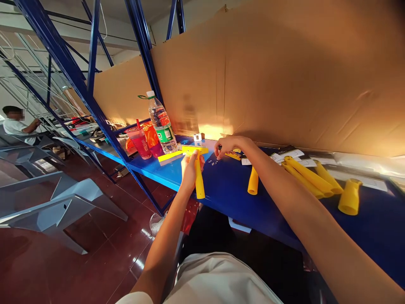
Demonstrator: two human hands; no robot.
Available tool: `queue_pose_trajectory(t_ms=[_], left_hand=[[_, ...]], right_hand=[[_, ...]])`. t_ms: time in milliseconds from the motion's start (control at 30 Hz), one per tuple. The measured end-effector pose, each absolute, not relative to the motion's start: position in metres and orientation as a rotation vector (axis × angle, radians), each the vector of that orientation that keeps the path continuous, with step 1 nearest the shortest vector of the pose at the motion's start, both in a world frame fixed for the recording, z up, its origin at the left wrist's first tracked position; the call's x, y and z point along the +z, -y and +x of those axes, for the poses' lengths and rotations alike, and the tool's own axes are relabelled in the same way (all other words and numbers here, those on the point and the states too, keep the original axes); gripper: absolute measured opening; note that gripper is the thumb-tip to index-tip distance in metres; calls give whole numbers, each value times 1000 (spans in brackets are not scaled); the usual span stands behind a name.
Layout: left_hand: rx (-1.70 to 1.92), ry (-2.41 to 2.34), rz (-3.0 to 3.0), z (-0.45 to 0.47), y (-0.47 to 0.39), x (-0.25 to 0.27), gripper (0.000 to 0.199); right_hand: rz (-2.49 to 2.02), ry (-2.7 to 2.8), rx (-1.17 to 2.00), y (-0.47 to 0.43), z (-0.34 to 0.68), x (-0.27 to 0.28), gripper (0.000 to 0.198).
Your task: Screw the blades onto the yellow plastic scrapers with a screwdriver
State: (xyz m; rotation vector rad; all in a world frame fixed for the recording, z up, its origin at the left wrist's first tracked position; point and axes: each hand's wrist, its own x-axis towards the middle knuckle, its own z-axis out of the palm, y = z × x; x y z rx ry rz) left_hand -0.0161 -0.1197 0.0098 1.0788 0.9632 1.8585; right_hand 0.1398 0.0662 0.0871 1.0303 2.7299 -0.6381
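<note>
My left hand (190, 169) is closed around a yellow T-shaped scraper-like tool (199, 181), with the thumb on the joint of crossbar and handle. The tool is tilted over the front edge of the blue table (221, 190). Left of it lies a flat yellow strip (171, 158). My right hand (228, 146) reaches down to several tiny pale pieces (213, 162), perhaps screws, on the tabletop. Its fingers are pinched together, and a small dark item shows between them, too small to name. Below the right forearm stands out a yellow handle (252, 182).
Several yellow handles (308, 175) and another one (349, 197) lie at the right, before printed sheets (292, 154). A water bottle (163, 124) and a red cup (139, 141) stand at the left. Cardboard (268, 76) walls the back. A seated person (19, 126) is far left.
</note>
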Motion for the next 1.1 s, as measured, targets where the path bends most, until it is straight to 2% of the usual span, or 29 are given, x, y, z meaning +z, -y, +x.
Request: queue_pose_trajectory(t_ms=[533,867,1100], left_hand=[[1833,-914,1122,-17,116,5,39],[1819,-925,1076,-15,116,6,36],[1802,-905,1110,-17,114,3,37]], right_hand=[[895,-2790,-953,-79,126,50,51],[873,-2790,-948,-74,117,49,39],[942,-2766,-833,-70,120,57,30]])
